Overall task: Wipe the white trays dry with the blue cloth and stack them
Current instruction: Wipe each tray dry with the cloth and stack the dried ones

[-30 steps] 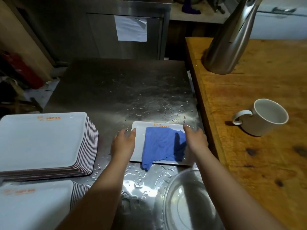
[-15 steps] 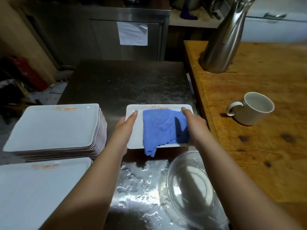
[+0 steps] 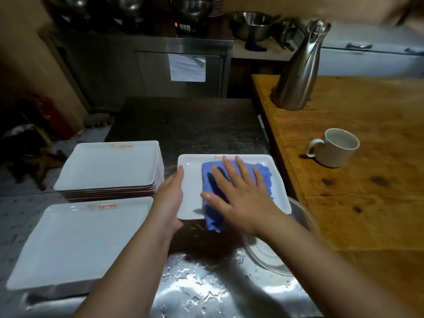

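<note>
- Blue cloth [image 3: 236, 180] lies on the white tray [image 3: 192, 180], at the steel desk's [image 3: 195, 290] centre.
- Right hand [image 3: 243, 193] presses it, fingers [image 3: 231, 166] spread flat.
- Left hand [image 3: 171, 198] grips the tray's 9 o'clock edge; its fingers are hidden.
- Best: sweep corners firmly, then stack at 9 o'clock on the tray stack [image 3: 110, 168].

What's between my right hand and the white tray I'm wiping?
The blue cloth: in the head view your right hand presses flat on it, atop the tray.

A commercial kitchen: a wet stainless-steel surface [image 3: 188, 125], steel cabinets [image 3: 142, 65] behind, metal bowls [image 3: 252, 24] on a shelf, and tall stacks of identical white trays [image 3: 110, 166] bearing an orange logo.
</note>
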